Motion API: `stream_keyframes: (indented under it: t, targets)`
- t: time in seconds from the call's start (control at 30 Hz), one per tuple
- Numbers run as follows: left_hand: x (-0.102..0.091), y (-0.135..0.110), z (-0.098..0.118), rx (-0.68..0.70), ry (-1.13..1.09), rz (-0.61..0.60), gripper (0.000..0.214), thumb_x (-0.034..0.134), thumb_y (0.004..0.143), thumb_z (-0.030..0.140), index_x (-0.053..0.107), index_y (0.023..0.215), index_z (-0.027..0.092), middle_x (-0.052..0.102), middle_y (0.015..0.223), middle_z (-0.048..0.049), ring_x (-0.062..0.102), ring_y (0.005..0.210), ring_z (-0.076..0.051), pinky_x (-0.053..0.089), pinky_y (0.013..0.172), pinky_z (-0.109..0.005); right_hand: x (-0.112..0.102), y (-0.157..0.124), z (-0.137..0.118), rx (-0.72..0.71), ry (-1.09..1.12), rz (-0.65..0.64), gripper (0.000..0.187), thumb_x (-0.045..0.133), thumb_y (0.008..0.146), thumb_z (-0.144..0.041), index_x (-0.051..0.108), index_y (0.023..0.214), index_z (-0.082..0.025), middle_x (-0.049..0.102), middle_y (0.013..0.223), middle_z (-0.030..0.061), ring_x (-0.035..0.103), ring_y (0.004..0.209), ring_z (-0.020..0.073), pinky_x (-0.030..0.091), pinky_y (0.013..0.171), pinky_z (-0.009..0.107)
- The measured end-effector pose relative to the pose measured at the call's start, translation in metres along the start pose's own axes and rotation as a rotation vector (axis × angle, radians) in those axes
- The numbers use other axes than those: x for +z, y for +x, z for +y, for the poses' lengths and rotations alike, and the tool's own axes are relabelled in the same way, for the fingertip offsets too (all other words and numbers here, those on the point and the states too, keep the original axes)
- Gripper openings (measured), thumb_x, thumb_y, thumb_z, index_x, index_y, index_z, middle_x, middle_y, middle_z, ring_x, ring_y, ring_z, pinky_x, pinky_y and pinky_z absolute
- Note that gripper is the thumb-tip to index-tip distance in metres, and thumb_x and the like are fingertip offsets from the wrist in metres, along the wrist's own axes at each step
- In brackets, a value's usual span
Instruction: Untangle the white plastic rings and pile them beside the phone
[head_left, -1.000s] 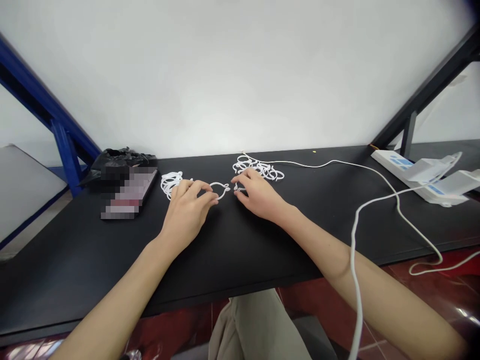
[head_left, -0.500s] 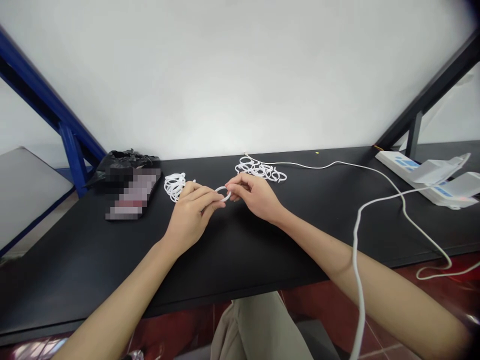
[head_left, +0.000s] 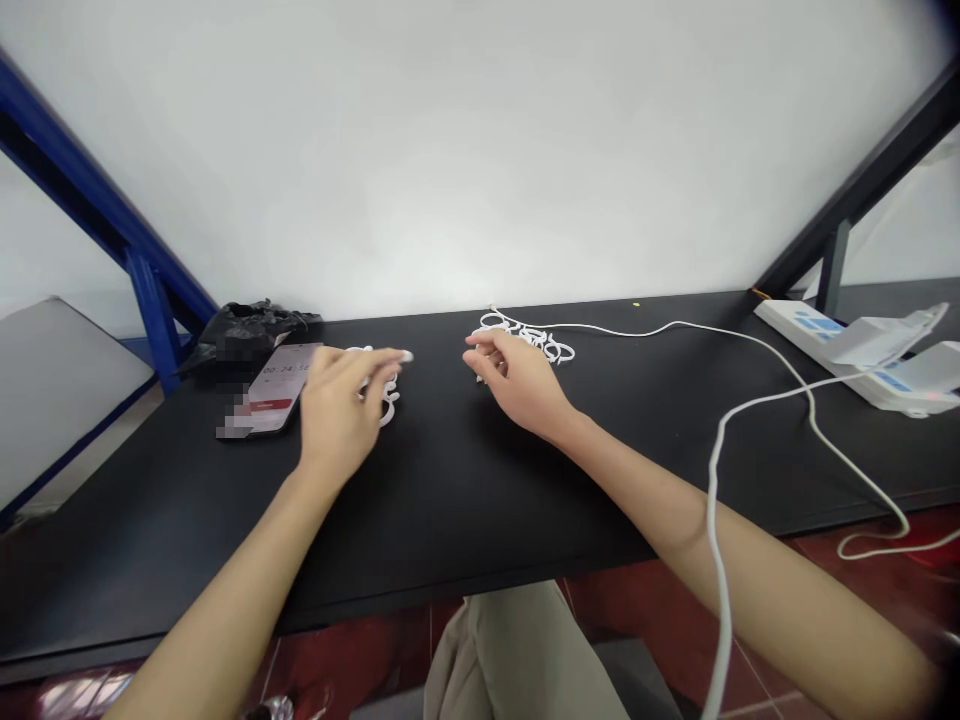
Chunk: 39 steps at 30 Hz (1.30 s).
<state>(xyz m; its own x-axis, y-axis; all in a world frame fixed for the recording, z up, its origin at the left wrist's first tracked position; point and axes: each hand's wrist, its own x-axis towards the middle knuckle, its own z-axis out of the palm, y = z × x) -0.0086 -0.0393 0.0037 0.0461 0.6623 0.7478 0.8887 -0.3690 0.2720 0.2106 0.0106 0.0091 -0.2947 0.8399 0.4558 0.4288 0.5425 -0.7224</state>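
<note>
My left hand (head_left: 339,415) hovers over the left heap of white plastic rings (head_left: 388,411), covering most of it. Its thumb and fingers are apart. A small white patch shows at the index fingertip; I cannot tell whether it is a nail or part of a ring. My right hand (head_left: 523,388) is in front of the other loose pile of white rings (head_left: 556,351), hiding its left part. The fingers are loosely curled, with a gap between thumb and index finger, and nothing shows between them.
Left on the black table (head_left: 465,520) lies a phone (head_left: 281,385) with timer digits, before a crumpled black plastic bag (head_left: 247,325). A white cable (head_left: 716,520) crosses over my right forearm. White boxes with blue labels (head_left: 847,350) lie at right. Blue frame bars (head_left: 97,210) slope at left.
My hands have come apart. The ring pinched between them has left that spot, and my left hand has moved left over the heap. My right hand has let go and stays nearly in place.
</note>
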Motion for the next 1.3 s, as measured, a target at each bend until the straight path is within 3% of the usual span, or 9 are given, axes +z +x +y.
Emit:
stream_keyframes:
  t: [0.13,0.23,0.53,0.7,0.87,0.97,1.07,1.17,1.3]
  targets:
    - [-0.010,0.005,-0.028,-0.328,0.048,0.103,0.024,0.054,0.092,0.037,0.072,0.103,0.025,0.071,0.088,-0.0048,0.058,0.091,-0.025,0.048,0.087,-0.041,-0.007,0.006,0.013,0.015,-0.151,0.035,0.018,0.054,0.091,-0.029,0.065,0.102,-0.019,0.069,0.093,0.0054,0.063,0.084,0.0170,0.049,0.081,0.034]
    - [-0.012,0.006,-0.037,-0.440,0.027,0.066,0.024,0.055,0.090,0.037,0.073,0.102,0.025,0.069,0.088,-0.0046,0.059,0.088,-0.024,0.048,0.087,-0.040,-0.011,0.008,0.017,0.032,-0.208,0.022,0.015,0.053,0.091,-0.027,0.065,0.096,-0.019,0.069,0.090,0.0049,0.062,0.087,0.0187,0.047,0.084,0.036]
    - [-0.002,-0.001,-0.040,-0.250,0.109,-0.085,0.016,0.058,0.085,0.030,0.072,0.089,0.025,0.069,0.081,-0.0070,0.055,0.093,-0.029,0.048,0.082,-0.043,-0.011,0.005,0.023,0.106,-0.501,-0.117,0.025,0.052,0.092,-0.033,0.064,0.106,-0.016,0.061,0.107,0.0136,0.052,0.111,0.0309,0.043,0.095,0.048]
    - [-0.003,-0.001,-0.036,-0.270,0.135,-0.101,0.015,0.059,0.083,0.031,0.071,0.088,0.024,0.069,0.083,-0.0061,0.055,0.095,-0.030,0.047,0.084,-0.045,-0.010,0.003,0.026,0.060,-0.564,-0.183,0.020,0.053,0.088,-0.019,0.067,0.102,-0.016,0.057,0.106,0.0139,0.052,0.109,0.0298,0.044,0.096,0.048]
    - [-0.005,0.000,-0.026,-0.229,0.149,-0.084,0.021,0.050,0.089,0.032,0.068,0.088,0.022,0.071,0.089,-0.0046,0.055,0.100,-0.029,0.045,0.087,-0.046,-0.009,0.003,0.028,-0.002,-0.562,-0.171,0.013,0.054,0.089,-0.019,0.067,0.089,-0.018,0.056,0.104,0.0125,0.051,0.103,0.0278,0.045,0.093,0.048]
    - [-0.005,0.000,-0.020,-0.186,0.124,-0.028,0.018,0.051,0.090,0.031,0.066,0.087,0.023,0.072,0.090,-0.0055,0.056,0.099,-0.029,0.046,0.088,-0.046,-0.007,0.003,0.021,-0.058,-0.454,-0.118,0.011,0.054,0.090,-0.020,0.065,0.089,-0.018,0.058,0.102,0.0106,0.052,0.102,0.0250,0.045,0.093,0.045]
    - [-0.006,-0.001,-0.009,-0.113,0.065,-0.042,0.015,0.052,0.091,0.030,0.066,0.093,0.024,0.072,0.095,-0.0047,0.057,0.098,-0.027,0.047,0.088,-0.042,-0.005,-0.001,0.004,-0.095,-0.162,-0.110,0.010,0.053,0.091,-0.022,0.062,0.090,-0.018,0.061,0.095,0.0061,0.058,0.089,0.0174,0.049,0.086,0.037]
    - [-0.006,-0.004,0.005,-0.014,-0.027,-0.143,0.026,0.056,0.090,0.032,0.061,0.113,0.022,0.070,0.106,-0.0053,0.059,0.101,-0.025,0.048,0.089,-0.040,0.000,-0.008,-0.014,0.004,0.218,-0.182,0.010,0.055,0.090,-0.028,0.060,0.091,-0.019,0.065,0.086,0.0020,0.062,0.077,0.0132,0.052,0.076,0.031]
    - [-0.001,-0.009,0.021,0.097,-0.096,-0.269,0.050,0.062,0.087,0.038,0.049,0.132,0.022,0.065,0.116,-0.0072,0.059,0.105,-0.024,0.048,0.092,-0.041,0.007,-0.013,-0.027,0.180,0.596,-0.313,0.009,0.060,0.087,-0.026,0.057,0.087,-0.018,0.068,0.085,0.0016,0.065,0.076,0.0121,0.054,0.076,0.030]
